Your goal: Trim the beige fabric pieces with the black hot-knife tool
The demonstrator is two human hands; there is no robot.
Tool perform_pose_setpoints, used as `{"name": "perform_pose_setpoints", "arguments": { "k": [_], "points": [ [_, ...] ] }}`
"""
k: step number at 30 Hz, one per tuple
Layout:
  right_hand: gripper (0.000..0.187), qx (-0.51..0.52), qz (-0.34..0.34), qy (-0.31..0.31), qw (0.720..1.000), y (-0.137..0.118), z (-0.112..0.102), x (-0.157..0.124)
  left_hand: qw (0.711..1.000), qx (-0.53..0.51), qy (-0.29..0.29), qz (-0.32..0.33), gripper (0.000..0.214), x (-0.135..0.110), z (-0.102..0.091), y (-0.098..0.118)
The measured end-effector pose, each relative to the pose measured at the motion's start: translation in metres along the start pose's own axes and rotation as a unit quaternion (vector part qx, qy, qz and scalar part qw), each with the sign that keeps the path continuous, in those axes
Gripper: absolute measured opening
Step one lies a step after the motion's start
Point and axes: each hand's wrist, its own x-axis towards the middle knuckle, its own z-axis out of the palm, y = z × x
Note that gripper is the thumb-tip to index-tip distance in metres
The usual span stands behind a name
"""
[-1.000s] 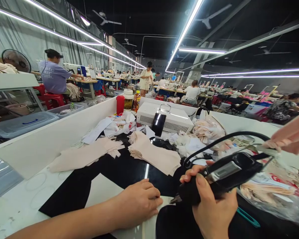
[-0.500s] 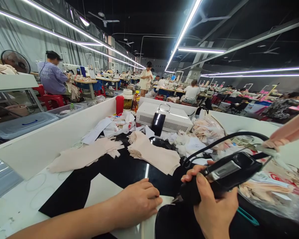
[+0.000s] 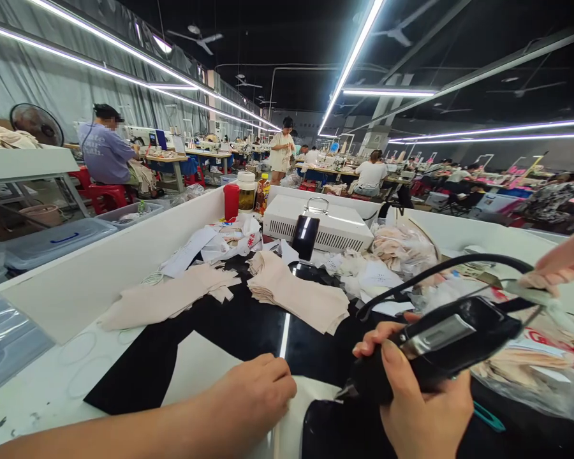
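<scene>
Grip of the right hand (image 3: pixel 425 414) is closed around a black tool (image 3: pixel 444 341). The thumb lies along its upper side and the other fingers wrap it from beneath. The tool is tilted, with its thin tip low and its thick back end raised. I think this is so the tip can be guided like a pen, while the cord (image 3: pixel 440 268) loops up and away from the grip and does not drag on the cloth.

The tip meets the edge of a pale cloth (image 3: pixel 316 395), which lies flat on the worktop (image 3: pixel 43 395) just beside this grip, towards the other hand. The left hand (image 3: pixel 251 398) rests on the same cloth with its fingers curled under, loosely clenched. It seems to press the cloth down so that it does not slide, but I cannot tell whether it also pinches a fold. Both grips are near each other, with only a short piece of the cloth between them.

Directly under the right grip lies a dark cloth (image 3: pixel 344 433). Beyond both grips there is a black sheet (image 3: pixel 249 325) with a stack of beige pieces (image 3: pixel 299 296) on it, and further away stands a white box (image 3: pixel 325 229).
</scene>
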Motion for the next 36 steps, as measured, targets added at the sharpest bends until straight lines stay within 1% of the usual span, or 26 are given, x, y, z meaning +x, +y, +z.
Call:
{"name": "perform_pose_setpoints", "arguments": {
  "k": [3,5,9,11,14,16,21,24,28,31,33,34,36],
  "points": [
    [0.057,-0.014,-0.004,0.001,1.000,-0.002,-0.006,-0.006,0.998,-0.028,-0.039,-0.028,0.019,-0.001,-0.002,-0.005],
    [0.055,-0.024,-0.009,0.001,1.000,-0.003,-0.009,-0.011,0.996,-0.057,-0.054,-0.046,0.022,0.003,-0.007,-0.009],
    [0.053,-0.031,-0.027,0.010,0.999,-0.004,-0.015,-0.019,0.991,-0.107,-0.068,-0.048,0.033,0.013,-0.019,-0.010],
    [0.054,-0.036,-0.029,0.015,0.999,-0.004,-0.016,-0.022,0.986,-0.128,-0.093,-0.046,0.037,0.016,-0.022,-0.008],
    [0.056,-0.041,-0.019,0.023,0.999,-0.004,-0.017,-0.025,0.979,-0.142,-0.133,-0.053,0.041,0.018,-0.021,-0.005],
    [0.057,-0.042,-0.010,0.031,0.999,-0.006,-0.017,-0.027,0.978,-0.141,-0.143,-0.056,0.041,0.018,-0.019,-0.005],
    [0.058,-0.063,-0.008,0.036,0.997,-0.014,-0.012,-0.031,0.983,-0.111,-0.137,-0.059,0.028,0.018,-0.014,-0.005],
    [0.058,-0.057,-0.020,0.036,0.998,-0.016,-0.011,-0.033,0.983,-0.106,-0.130,-0.069,0.029,0.017,-0.014,-0.002],
    [0.057,-0.050,-0.010,0.041,0.998,-0.018,-0.008,-0.037,0.986,-0.092,-0.118,-0.078,0.026,0.015,-0.011,0.005],
    [0.058,-0.058,-0.007,0.052,0.997,-0.024,-0.002,-0.041,0.990,-0.059,-0.094,-0.081,0.020,0.015,-0.003,0.010],
    [0.058,-0.066,-0.008,0.063,0.996,-0.027,0.003,-0.044,0.995,-0.019,-0.069,-0.066,0.010,0.015,0.004,0.013],
    [0.058,-0.069,-0.006,0.068,0.995,-0.028,0.004,-0.045,0.997,0.004,-0.055,-0.056,0.010,0.016,0.007,0.015],
    [0.059,-0.068,-0.002,0.070,0.995,-0.028,0.004,-0.046,0.998,0.044,-0.030,-0.037,0.027,0.015,0.013,0.019]
  ]
}}
